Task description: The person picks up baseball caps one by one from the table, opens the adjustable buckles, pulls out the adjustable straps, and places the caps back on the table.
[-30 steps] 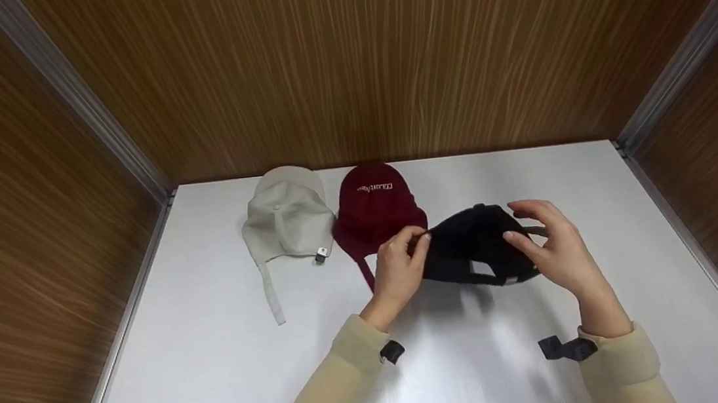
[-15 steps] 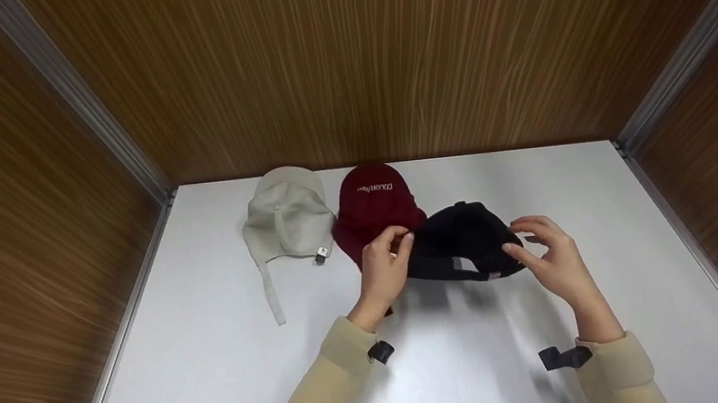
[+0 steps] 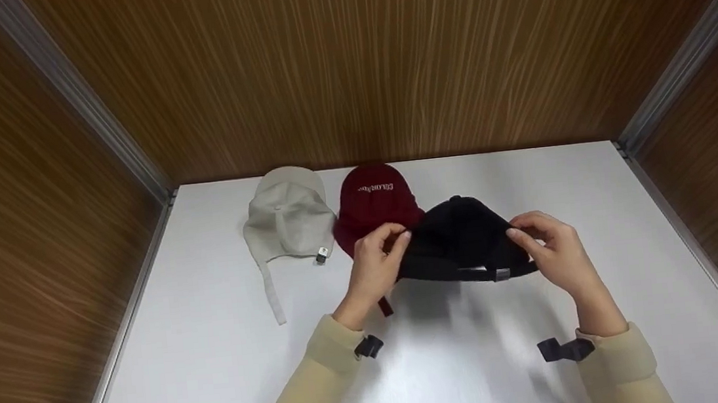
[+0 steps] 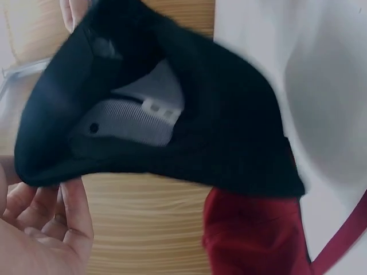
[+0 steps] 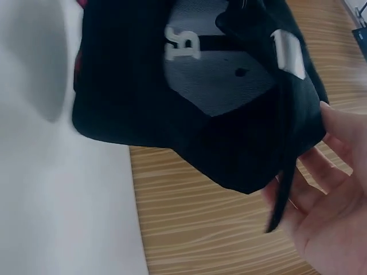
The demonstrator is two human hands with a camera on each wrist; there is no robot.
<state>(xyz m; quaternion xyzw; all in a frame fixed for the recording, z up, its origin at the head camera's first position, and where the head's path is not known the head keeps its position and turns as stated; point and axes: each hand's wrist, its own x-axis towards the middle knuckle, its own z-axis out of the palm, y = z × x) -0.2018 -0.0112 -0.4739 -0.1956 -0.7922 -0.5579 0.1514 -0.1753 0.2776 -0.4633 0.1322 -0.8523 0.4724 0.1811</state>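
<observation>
A black baseball cap (image 3: 461, 238) is held above the white table, its back opening and metal strap buckle (image 3: 502, 274) turned toward me. My left hand (image 3: 375, 262) pinches its left edge between thumb and fingers. On the opposite side, my right hand (image 3: 555, 252) pinches the right edge. The right wrist view shows the loose strap end (image 5: 281, 200) hanging beside the right fingers. Partly hidden behind the left hand and black cap lies a dark red cap (image 3: 375, 200) with white lettering. Left of it is a beige cap (image 3: 288, 221), brim toward the back wall.
The white tabletop (image 3: 204, 374) is bounded by a wood-grain back wall (image 3: 372, 62) and similar side panels, with metal rails in the corners. The beige cap's strap (image 3: 272, 295) trails toward me, and the red strap's end (image 3: 385, 306) shows below the left hand.
The left hand has moved left, and the distance between the hands has widened. The black cap has shifted left and spread out. Its crown sits slightly higher. The right fingers have closed in on its edge.
</observation>
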